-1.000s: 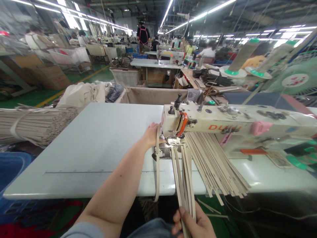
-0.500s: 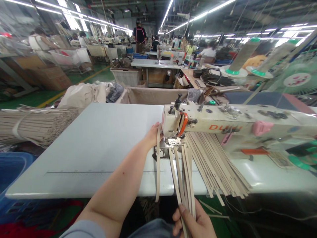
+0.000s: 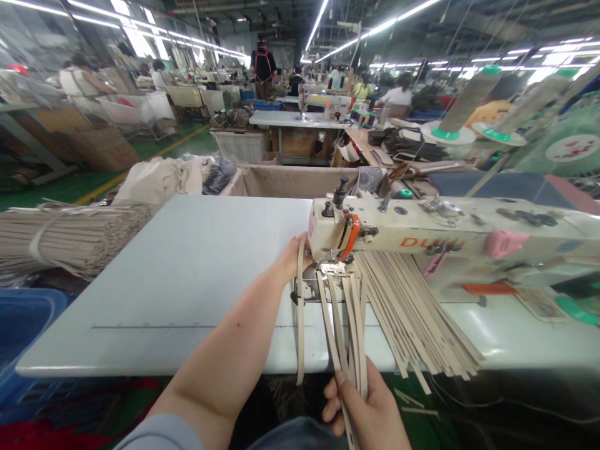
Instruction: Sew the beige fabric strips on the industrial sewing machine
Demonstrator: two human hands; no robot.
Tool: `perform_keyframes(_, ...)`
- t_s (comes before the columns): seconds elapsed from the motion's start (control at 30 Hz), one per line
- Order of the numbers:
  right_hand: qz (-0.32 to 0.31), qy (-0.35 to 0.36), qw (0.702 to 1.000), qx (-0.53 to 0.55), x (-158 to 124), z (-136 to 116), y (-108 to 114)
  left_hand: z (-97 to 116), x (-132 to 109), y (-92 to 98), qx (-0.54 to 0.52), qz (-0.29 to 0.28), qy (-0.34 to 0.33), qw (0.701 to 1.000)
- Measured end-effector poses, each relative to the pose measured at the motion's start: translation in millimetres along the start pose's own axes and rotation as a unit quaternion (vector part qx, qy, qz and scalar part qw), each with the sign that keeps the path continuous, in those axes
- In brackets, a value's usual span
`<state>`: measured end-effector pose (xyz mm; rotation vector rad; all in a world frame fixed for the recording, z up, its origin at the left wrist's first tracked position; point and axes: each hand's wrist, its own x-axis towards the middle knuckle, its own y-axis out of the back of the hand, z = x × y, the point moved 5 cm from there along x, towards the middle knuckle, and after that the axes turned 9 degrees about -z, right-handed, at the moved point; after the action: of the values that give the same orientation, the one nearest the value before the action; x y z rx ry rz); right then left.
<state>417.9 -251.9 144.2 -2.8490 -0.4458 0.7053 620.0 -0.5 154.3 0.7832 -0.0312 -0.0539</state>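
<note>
Our right hand pinches beige strips, which run up to the sewing machine. Our left hand beside it is too hidden to tell its grip. Beyond the table stands a fabric-lined bin, patterned cloth at its right end.
</note>
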Motion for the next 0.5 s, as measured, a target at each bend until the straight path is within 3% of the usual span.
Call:
perform_keyframes(0.27, 0.005, -0.001, 1.0, 0.009, 6.3, -6.0, -4.8, 6.7, -2.8, 2.6, -0.005, 0.055, 0.04, 0.998)
perform_keyframes(0.5, 0.006, 0.003, 1.0, 0.012, 9.7, -2.9, -6.6, 7.5, -2.2, 2.8, -0.014, 0.055, 0.026, 0.998)
